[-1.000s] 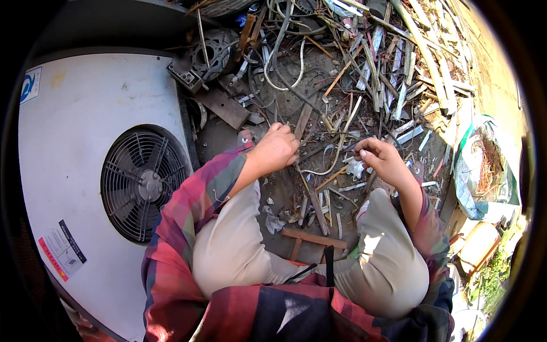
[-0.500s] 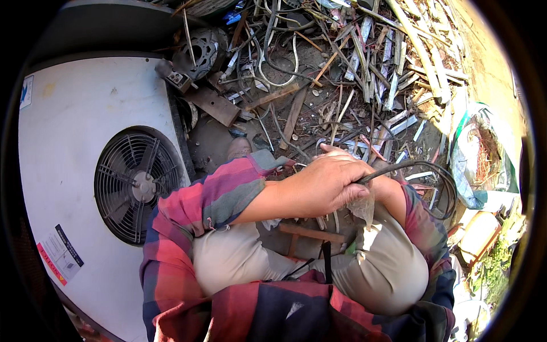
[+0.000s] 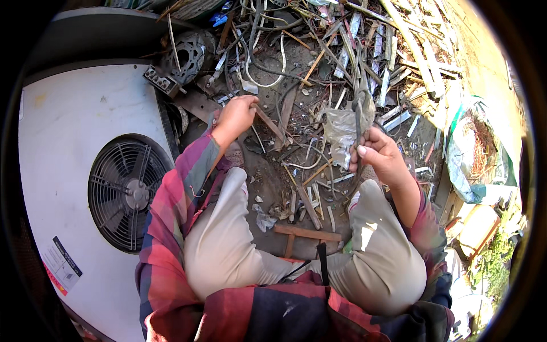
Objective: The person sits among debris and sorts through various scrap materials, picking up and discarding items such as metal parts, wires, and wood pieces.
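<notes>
Fan unit [image 3: 54, 148]: landmark for all places. White panel, round dark fan [image 3: 137, 195] behind a wire guard.
Right hand [image 3: 383, 157]: well right of fan unit. Fingers grasping cable [image 3: 358, 122], thumb pressing on the near side. Likely a light pinch, just enough to hold the length up off the ground [image 3: 268, 194].
Cable: in right hand, well right of fan unit. Dark, dull, looks grimy. Stands roughly lengthwise past the fingers; lower end hard to make out.
Film [image 3: 341, 135]: on the cable, one flap hanging on the side toward fan unit. Cloudy, crumpled, smudged. Tied or merely caught: can't tell. Probably hangs loose because only the cable is gripped.
Left hand [image 3: 235, 121]: just right of fan unit's far corner, apart from cable and film. Fingers curled, tips close together; can't tell if anything is between them. Nearest thing is a wood slat [image 3: 269, 124]; contact unclear. Arm is probably out to the side to give the right hand room.
Casting [image 3: 191, 54]: beyond fan unit's far right corner, round, metal, slotted.
White cable [image 3: 282, 64]: looped on the ground, right of fan unit and beyond it.
Scrap [image 3: 387, 57]: far right of fan unit, strips and sticks heaped anyhow, looks dumped rather than sorted.
Bag [image 3: 464, 179]: farthest right of fan unit, mouth spread, reddish strands inside.
</notes>
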The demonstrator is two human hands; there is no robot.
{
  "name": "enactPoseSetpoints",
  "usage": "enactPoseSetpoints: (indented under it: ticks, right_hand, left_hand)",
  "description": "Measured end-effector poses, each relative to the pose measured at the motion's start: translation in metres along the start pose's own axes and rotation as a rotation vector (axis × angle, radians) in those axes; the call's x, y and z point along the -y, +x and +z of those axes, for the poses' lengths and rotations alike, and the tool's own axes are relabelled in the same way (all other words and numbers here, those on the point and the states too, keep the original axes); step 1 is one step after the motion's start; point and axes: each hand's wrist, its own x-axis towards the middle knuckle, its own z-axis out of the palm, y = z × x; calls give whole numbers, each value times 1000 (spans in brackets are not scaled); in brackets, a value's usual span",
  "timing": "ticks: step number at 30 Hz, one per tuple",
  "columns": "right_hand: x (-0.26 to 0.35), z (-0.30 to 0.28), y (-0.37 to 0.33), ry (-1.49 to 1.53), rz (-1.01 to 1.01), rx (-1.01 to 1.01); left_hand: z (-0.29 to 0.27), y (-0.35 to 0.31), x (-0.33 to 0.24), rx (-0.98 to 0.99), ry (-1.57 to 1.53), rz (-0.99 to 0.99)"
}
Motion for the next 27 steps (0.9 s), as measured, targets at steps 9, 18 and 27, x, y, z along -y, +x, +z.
enactPoseSetpoints:
  ticks: [9,18,27]
  right_hand:
    - [22,-73,-4,801,-172,-438]
    - [25,-66,-18,514,-190,-344]
    - [106,12,-73,112,-331,-268]
  left_hand:
    - [2,2,61,346,625,503]
    - [-42,-79,-66,124,284,459]
    - [-188,-121,-202,53,450,674]
